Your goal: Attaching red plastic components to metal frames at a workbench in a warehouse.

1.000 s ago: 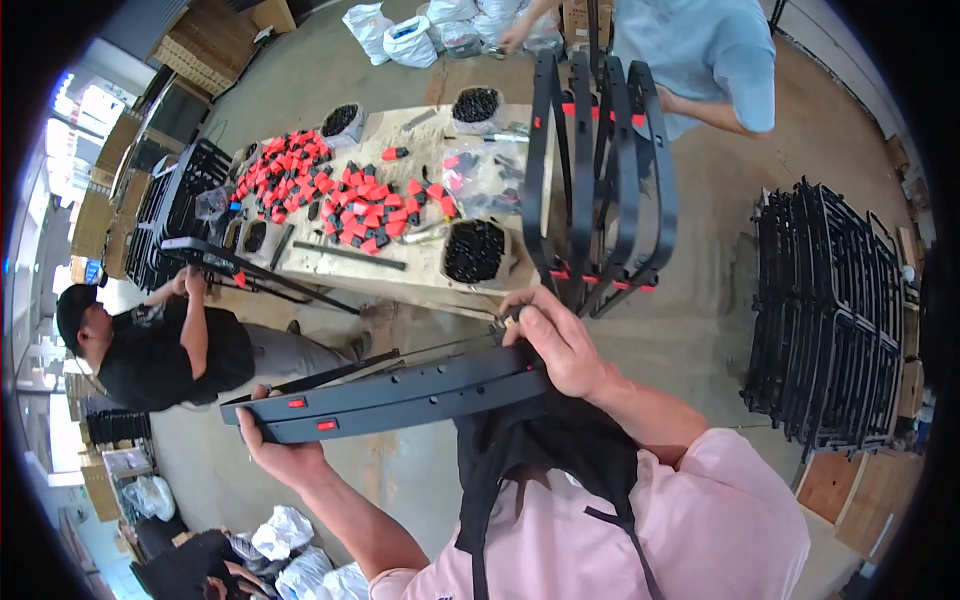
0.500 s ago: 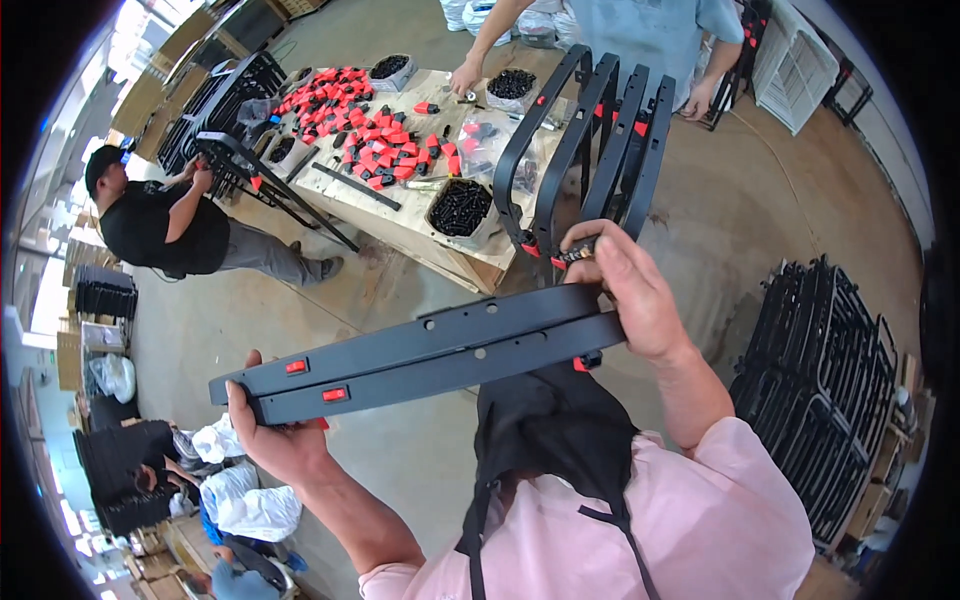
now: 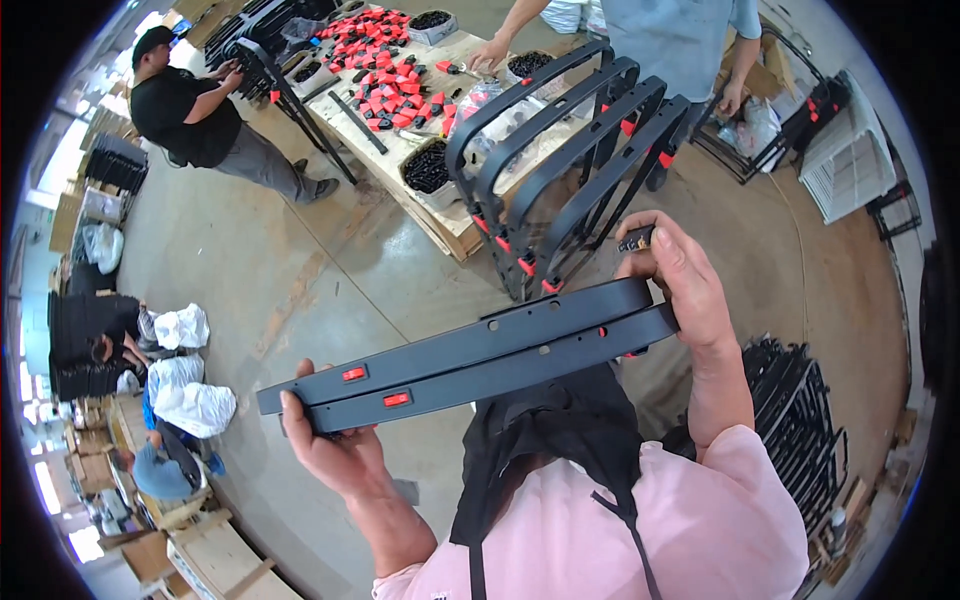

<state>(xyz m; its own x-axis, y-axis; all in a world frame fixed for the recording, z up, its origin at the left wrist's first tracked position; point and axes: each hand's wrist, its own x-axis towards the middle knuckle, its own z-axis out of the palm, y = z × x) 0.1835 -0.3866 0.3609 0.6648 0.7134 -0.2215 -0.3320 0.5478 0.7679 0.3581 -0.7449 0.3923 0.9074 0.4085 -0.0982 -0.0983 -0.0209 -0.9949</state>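
Note:
Two black metal frames (image 3: 480, 360) lie side by side across my hands, each with a flat bar, round holes and a small red insert near the left end. My left hand (image 3: 335, 450) is closed round their left end, thumb on the near side. At the curved right end, my right hand (image 3: 695, 290) presses against the frames. Its curled fingers and thumb also pinch a small black piece (image 3: 635, 240) with yellowish specks, too small to name. A red spot shows at a hole near the right end of the nearer bar.
Several curved black frames (image 3: 570, 150) with red parts stand ahead. Behind them a wooden table (image 3: 465, 235) bears red-and-black pieces (image 3: 395, 85) and tubs of black parts (image 3: 428, 168). One person (image 3: 665, 60) reaches over it; another (image 3: 195, 105) stands left. Frames (image 3: 785, 430) are stacked at right.
My view has turned, so the table and standing frames sit higher and the held frames farther right. My hands keep the same two frames and the small black piece.

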